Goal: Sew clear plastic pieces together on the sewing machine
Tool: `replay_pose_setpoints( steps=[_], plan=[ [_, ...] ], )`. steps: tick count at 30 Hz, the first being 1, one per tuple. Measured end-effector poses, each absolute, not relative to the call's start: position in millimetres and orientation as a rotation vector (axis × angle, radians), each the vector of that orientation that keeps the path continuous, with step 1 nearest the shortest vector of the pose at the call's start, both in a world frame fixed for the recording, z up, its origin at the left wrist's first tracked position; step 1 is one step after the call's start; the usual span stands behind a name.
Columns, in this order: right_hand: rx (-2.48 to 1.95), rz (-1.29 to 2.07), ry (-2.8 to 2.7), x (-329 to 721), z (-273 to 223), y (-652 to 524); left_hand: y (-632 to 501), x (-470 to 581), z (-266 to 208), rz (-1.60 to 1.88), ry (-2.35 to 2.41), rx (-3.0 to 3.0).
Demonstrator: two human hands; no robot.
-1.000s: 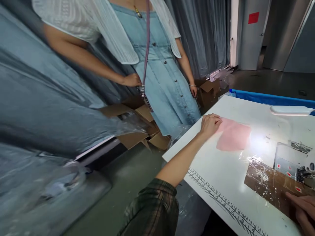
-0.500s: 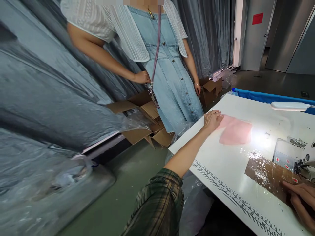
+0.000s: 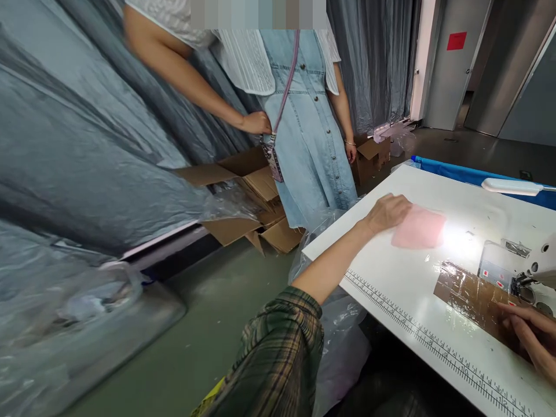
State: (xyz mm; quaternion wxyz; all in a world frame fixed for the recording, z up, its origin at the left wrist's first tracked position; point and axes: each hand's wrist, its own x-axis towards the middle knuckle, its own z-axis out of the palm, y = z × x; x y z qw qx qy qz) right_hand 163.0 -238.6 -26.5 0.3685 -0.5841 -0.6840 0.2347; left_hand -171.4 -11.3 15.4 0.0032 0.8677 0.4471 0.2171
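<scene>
My left hand [image 3: 388, 213] reaches across the white table with its fingers curled down, closed on the left edge of a thin pink piece of fabric [image 3: 419, 227]. Its fingertips are partly blurred. At the right edge of the view, my right hand [image 3: 532, 331] rests with stretched fingers on a brown strip [image 3: 464, 292] covered in shiny clear film. Part of that hand is cut off by the frame. Beyond the strip stands a sewing machine [image 3: 536, 269], its presser foot near a plate with red arrow marks.
The white tabletop [image 3: 391, 278] has a printed ruler along its near edge. A person in a denim dress [image 3: 310, 127] stands past the table. Open cardboard boxes [image 3: 278, 231] and a clear plastic bag [image 3: 99, 307] sit on the floor. A white lamp [image 3: 510, 186] hangs at the back.
My left hand has moved right over the fabric, whose left part now shows less. My right hand stays on the brown strip. The view has shifted slightly.
</scene>
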Motion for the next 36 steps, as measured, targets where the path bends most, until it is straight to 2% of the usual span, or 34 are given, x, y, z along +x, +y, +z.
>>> replay_pose_setpoints(
  steps=[2, 5, 7, 10, 12, 16, 20, 24, 31, 36],
  plan=[
    [-1.568, 1.1, -1.412, 144, -8, -234, -29, -152, 18, 0.495, 0.968, 2.966],
    [-1.382, 1.703, -0.918, 107, 19, -218, -69, -114, 18, 0.274, 0.388, 3.117],
    [-1.287, 1.797, -0.793, 88, 26, -207, -99, -92, 15, 0.239, 0.06, 3.122],
    [-1.308, 1.692, -0.815, 76, 23, -203, -134, -78, 8, 0.437, -0.29, 3.039],
    [-1.319, 1.685, -0.827, 80, 19, -210, -140, -80, 4, 0.568, -0.232, 3.008],
    [-1.382, 1.88, -0.873, 112, 19, -236, -110, -88, 7, 0.713, 0.333, 2.977],
    [-1.511, 1.981, -1.152, 163, 26, -261, -60, -79, 15, 0.606, 0.734, 2.734],
    [-1.697, 1.859, -1.271, 192, 29, -267, -23, -46, 16, 0.623, 0.947, 2.378],
    [-1.844, 1.712, -1.234, 186, 34, -263, 13, -5, 15, 0.543, 1.059, 2.2],
    [-1.804, 1.671, -1.224, 197, 17, -268, 3, -13, 24, 0.58, 1.076, 2.18]
  ],
)
